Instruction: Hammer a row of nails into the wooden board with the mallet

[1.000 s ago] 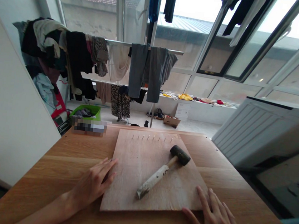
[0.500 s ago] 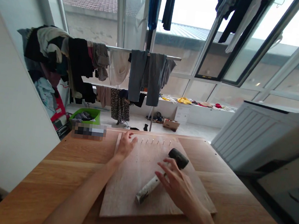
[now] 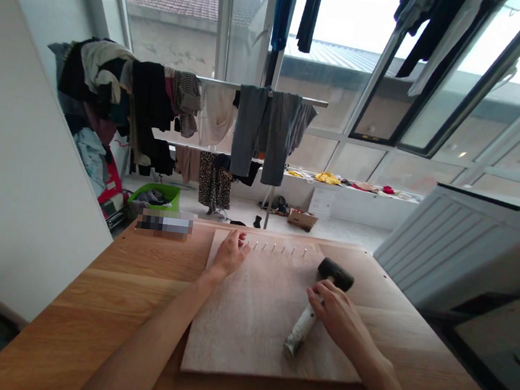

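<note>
A row of several thin nails (image 3: 274, 247) stands upright along the far edge of a pale wooden board (image 3: 246, 318). My left hand (image 3: 231, 254) rests at the board's far left, beside the leftmost nail. Its fingers are curled in with the thumb close to them, and whatever they hold is too small to make out. On the right side of the board, my right hand (image 3: 334, 305) is closed around the upper handle of a mallet (image 3: 301, 331). The mallet's black head points away to the far right, and its worn white handle slants back toward me.
The board lies on a wooden table (image 3: 127, 292). A blurred object (image 3: 165, 224) sits at the table's far left corner. Beyond stand a laden clothes rack (image 3: 203, 113) and a green basket (image 3: 156, 196). A white ribbed cabinet (image 3: 438, 234) is at the right.
My right hand has closed on the mallet's handle from spread fingers, and the mallet has shifted right and turned more upright. My left hand stays by the nails. The view has swung slightly left.
</note>
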`<state>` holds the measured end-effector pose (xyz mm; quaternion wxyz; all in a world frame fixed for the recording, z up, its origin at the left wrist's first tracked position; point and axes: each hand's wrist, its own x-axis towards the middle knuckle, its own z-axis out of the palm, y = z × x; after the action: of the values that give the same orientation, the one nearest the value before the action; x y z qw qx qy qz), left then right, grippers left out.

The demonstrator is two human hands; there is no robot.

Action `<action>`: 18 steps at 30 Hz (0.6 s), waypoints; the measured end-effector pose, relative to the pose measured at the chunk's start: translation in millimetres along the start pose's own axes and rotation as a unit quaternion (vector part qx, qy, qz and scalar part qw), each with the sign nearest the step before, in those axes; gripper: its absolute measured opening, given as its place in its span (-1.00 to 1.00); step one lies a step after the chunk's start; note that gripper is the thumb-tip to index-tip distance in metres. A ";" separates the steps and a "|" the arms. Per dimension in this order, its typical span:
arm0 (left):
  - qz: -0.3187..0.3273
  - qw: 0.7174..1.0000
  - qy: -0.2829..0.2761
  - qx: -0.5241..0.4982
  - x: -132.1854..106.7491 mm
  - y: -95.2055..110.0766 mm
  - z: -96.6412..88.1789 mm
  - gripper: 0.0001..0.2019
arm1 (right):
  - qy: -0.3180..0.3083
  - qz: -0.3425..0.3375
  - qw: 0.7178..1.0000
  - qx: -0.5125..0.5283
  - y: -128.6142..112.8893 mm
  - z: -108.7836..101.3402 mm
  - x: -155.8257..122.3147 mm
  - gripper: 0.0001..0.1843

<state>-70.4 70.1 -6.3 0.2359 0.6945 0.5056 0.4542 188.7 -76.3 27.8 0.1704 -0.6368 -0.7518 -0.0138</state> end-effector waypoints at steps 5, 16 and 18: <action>-0.016 1.000 -0.018 -0.005 1.7 1.5 -3.3 -0.79 | -0.100 0.049 0.994 -0.010 17.7 -26.6 14.5 -0.67; -0.181 0.966 0.026 -0.182 28.0 4.9 -5.9 -0.74 | 0.126 0.203 0.947 0.215 19.7 -28.9 136.7 -0.49; -0.164 0.967 0.029 -0.192 25.6 2.1 -4.0 -0.79 | 0.111 0.210 0.949 0.207 21.4 -6.8 144.6 -0.50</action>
<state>-70.9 92.3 7.3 0.4217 0.5300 0.5224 0.5180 192.0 63.9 69.6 0.3804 -0.7251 -0.5638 0.1075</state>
